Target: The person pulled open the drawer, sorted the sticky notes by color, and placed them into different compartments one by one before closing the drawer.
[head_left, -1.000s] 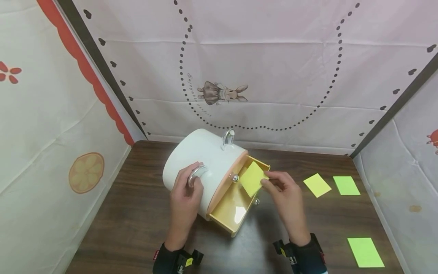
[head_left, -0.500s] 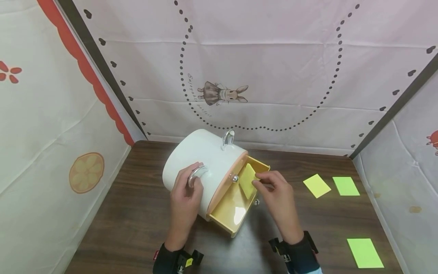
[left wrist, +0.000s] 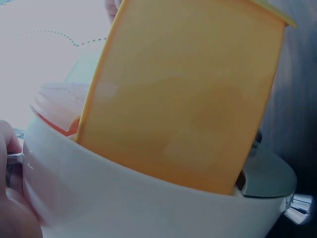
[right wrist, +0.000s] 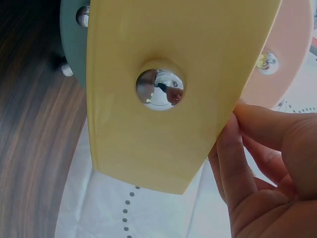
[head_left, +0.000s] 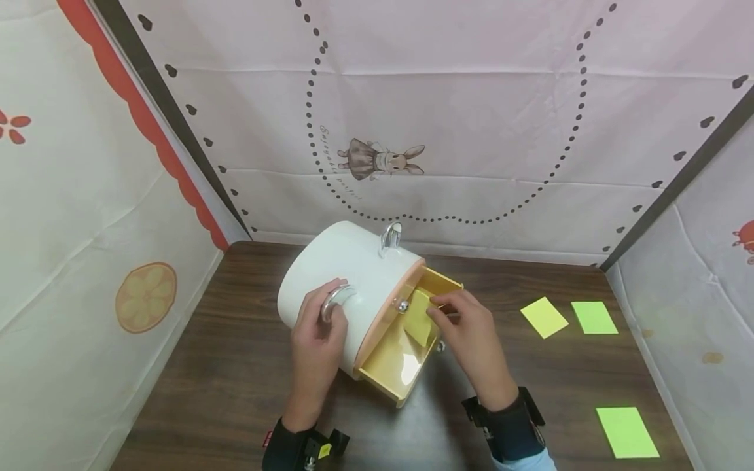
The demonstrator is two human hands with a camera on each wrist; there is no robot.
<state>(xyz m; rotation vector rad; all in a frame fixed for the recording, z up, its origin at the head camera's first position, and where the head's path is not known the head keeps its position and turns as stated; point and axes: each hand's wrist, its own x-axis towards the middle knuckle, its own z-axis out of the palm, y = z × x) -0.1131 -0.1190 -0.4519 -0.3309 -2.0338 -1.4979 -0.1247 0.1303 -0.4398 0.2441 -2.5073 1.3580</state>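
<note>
A white rounded drawer box (head_left: 347,252) lies on the table with a yellow drawer (head_left: 385,366) pulled out. My left hand (head_left: 318,320) grips a curved silver handle (head_left: 337,302) on the box's near side. A yellow sticky note (head_left: 419,318) stands tilted inside the drawer. My right hand (head_left: 468,333) pinches its right edge between thumb and fingers, over the drawer's front panel. In the right wrist view, that panel (right wrist: 153,139) and its silver knob (right wrist: 160,89) hide the note, and my right fingers (right wrist: 233,153) are at the panel's edge.
To the right on the brown table (head_left: 235,392) lie a yellow sticky note (head_left: 544,318) and two green ones, one at the back (head_left: 594,318) and one in front (head_left: 628,432). Printed cloth walls (head_left: 471,131) enclose the table. A second silver handle (head_left: 390,237) rises from the box.
My right hand has moved left and carried the sticky note deeper into the drawer, where it now tilts more steeply. My left hand keeps its grip on the handle.
</note>
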